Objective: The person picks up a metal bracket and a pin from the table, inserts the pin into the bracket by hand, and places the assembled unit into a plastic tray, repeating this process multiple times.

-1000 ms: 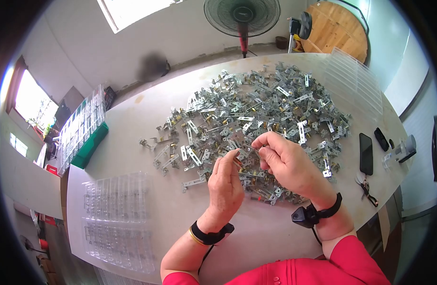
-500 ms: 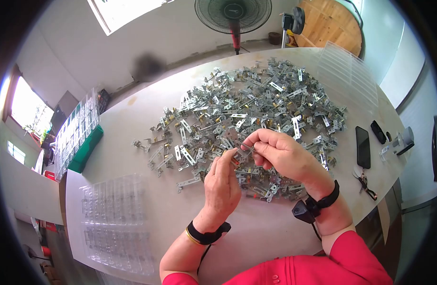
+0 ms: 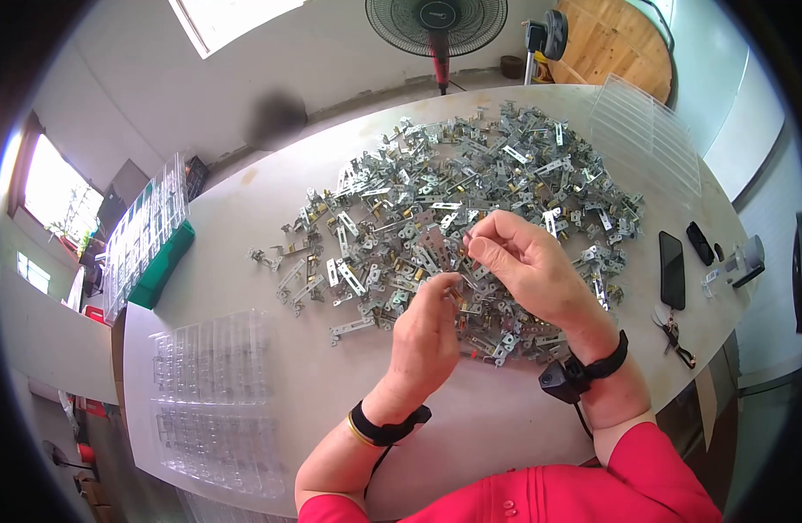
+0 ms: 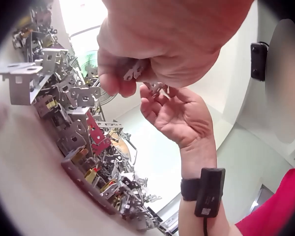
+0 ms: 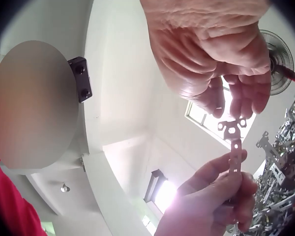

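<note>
My left hand [image 3: 425, 340] grips a slim metal bracket [image 5: 235, 152] between thumb and fingers, low over the near side of the pile. The bracket's narrow, perforated strip stands up from the fingers and ends in a winged head with holes. Another small bit of metal [image 4: 134, 70] shows among the left fingers in the left wrist view. My right hand [image 3: 527, 266] hovers just above and to the right, fingers loosely curled, with light showing between thumb and fingers in the right wrist view. Its fingertips [image 5: 236, 112] are close to the bracket's head.
A broad pile of metal brackets [image 3: 453, 183] spreads over the table [image 3: 331, 418]. Clear divided trays [image 3: 214, 362] lie at left, near a green-sided organizer box [image 3: 161, 261]. At right are a phone [image 3: 672, 270], small cutters [image 3: 676, 344] and a clear divider panel [image 3: 649, 139].
The right hand has moved up and away from the left fingers, where it was working at the bracket. The left hand has shifted slightly right and still holds the bracket.
</note>
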`<move>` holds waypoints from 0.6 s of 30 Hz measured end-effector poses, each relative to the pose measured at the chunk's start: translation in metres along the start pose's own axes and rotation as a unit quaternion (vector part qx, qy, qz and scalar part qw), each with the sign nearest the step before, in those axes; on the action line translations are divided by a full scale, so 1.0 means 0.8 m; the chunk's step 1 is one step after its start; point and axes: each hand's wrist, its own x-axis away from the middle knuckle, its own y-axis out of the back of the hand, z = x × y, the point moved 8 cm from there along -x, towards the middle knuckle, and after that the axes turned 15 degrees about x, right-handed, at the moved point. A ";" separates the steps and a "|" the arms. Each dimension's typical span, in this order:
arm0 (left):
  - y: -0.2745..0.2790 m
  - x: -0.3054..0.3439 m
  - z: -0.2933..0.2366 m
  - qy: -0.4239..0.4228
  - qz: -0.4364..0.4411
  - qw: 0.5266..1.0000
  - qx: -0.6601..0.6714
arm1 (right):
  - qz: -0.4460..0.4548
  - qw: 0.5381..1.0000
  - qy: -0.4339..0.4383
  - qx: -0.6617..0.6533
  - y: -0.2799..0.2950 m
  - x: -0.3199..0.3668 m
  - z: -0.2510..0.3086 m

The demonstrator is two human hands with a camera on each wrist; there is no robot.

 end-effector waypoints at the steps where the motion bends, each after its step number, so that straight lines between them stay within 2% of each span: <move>1: 0.005 0.004 0.020 0.103 -0.021 0.992 0.069 | -0.035 0.998 0.056 0.022 0.006 0.002 0.012; 2: 0.006 0.012 0.040 0.205 -0.041 0.968 0.136 | -0.071 0.990 0.112 0.044 0.013 0.006 0.025; 3: 0.008 0.010 0.038 0.205 -0.040 0.968 0.136 | -0.072 0.990 0.112 0.044 0.016 0.008 0.028; 5: 0.009 0.008 0.046 0.276 -0.054 0.931 0.233 | -0.018 0.977 0.185 0.107 0.009 0.016 0.048; 6: 0.007 0.010 0.050 0.310 -0.060 0.906 0.280 | -0.019 0.977 0.185 0.107 0.009 0.017 0.048; 9: 0.008 0.008 0.049 0.315 -0.056 0.896 0.308 | -0.011 0.967 0.203 0.152 0.000 0.019 0.051; 12: 0.008 0.007 0.047 0.326 -0.045 0.885 0.329 | -0.045 0.956 0.206 0.205 0.002 0.020 0.052; 14: 0.006 0.006 0.046 0.328 -0.035 0.882 0.336 | 0.025 0.971 0.157 0.181 -0.006 0.017 0.047; 18: 0.000 0.008 0.044 0.343 -0.011 0.875 0.341 | 0.042 0.973 0.137 0.179 -0.012 0.015 0.036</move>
